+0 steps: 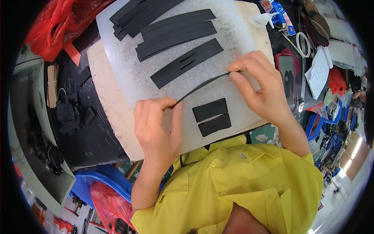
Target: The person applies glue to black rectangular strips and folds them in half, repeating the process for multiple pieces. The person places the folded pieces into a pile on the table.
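Two black rectangles [210, 109] lie nearer us, several flat strips [176, 41] beyond, while our left hand [155, 123] and right hand [260, 84] fingertip-pinch a curved strip [202, 84].

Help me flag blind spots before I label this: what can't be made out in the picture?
All in the head view:
- Held black strip: its ends are covered by the fingers of the left hand and right hand; its broad face is too edge-on to read.
- Topmost strip pile: cut off by the upper edge; overlap hides its count.
- Blue bin: a red bag hides part of its inside.
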Demonstrator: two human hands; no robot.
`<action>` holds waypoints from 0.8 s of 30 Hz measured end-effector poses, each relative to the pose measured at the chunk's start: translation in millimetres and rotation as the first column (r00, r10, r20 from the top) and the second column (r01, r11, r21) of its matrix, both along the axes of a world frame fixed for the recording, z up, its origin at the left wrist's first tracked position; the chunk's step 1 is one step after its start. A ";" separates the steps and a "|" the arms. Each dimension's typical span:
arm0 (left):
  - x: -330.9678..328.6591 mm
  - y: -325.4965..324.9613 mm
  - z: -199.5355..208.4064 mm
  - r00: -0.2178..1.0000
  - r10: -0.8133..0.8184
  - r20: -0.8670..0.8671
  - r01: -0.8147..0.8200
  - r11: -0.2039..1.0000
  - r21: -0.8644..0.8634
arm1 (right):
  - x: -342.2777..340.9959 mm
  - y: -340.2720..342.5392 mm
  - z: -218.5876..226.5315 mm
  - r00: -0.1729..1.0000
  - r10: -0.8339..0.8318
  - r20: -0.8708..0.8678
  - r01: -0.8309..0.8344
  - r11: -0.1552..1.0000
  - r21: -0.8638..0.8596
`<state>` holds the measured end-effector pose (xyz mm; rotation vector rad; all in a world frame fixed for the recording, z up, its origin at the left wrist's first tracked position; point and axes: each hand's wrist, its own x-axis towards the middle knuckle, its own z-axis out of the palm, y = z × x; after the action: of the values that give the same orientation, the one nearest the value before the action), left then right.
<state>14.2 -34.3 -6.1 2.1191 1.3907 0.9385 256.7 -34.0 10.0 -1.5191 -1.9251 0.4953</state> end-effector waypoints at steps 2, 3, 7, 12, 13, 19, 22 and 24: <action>4.8 -7.4 7.7 0.991 0.067 0.119 -0.050 0.989 -0.137 | -2.2 -3.9 7.6 1.000 0.020 0.007 -0.020 0.999 -0.038; 8.1 -4.9 4.6 0.986 0.066 0.156 -0.057 0.996 -0.064 | -5.6 -3.2 11.2 0.997 0.040 0.063 -0.039 0.999 -0.015; 26.0 6.2 -4.6 0.981 -0.022 0.192 0.010 0.998 0.064 | -27.3 -5.0 9.3 0.996 0.039 0.084 -0.042 0.999 0.034; 15.3 8.4 -9.6 0.983 -0.167 0.071 0.158 0.980 0.121 | -13.2 -19.8 -11.1 0.988 0.153 0.027 -0.155 0.984 0.091; 10.6 6.0 -9.1 0.977 -0.203 0.063 0.199 0.977 0.075 | -11.9 -22.6 -13.5 0.985 0.165 0.042 -0.168 0.982 0.086; 12.7 11.6 -9.1 0.965 -0.261 0.006 0.259 0.959 0.117 | -14.8 -29.6 -14.7 0.979 0.180 0.096 -0.184 0.982 0.034; 12.9 11.2 -8.5 0.967 -0.254 -0.016 0.254 0.960 0.115 | -15.8 -29.6 -15.5 0.966 0.196 0.168 -0.206 0.978 0.043; 12.8 10.9 -9.5 0.968 -0.249 -0.025 0.250 0.961 0.121 | -16.2 -30.3 -17.6 0.964 0.196 0.181 -0.208 0.977 0.050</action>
<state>27.0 -23.4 -15.6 2.3264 1.0604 0.9330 240.5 -64.3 -7.6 -1.3687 -2.2250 0.3888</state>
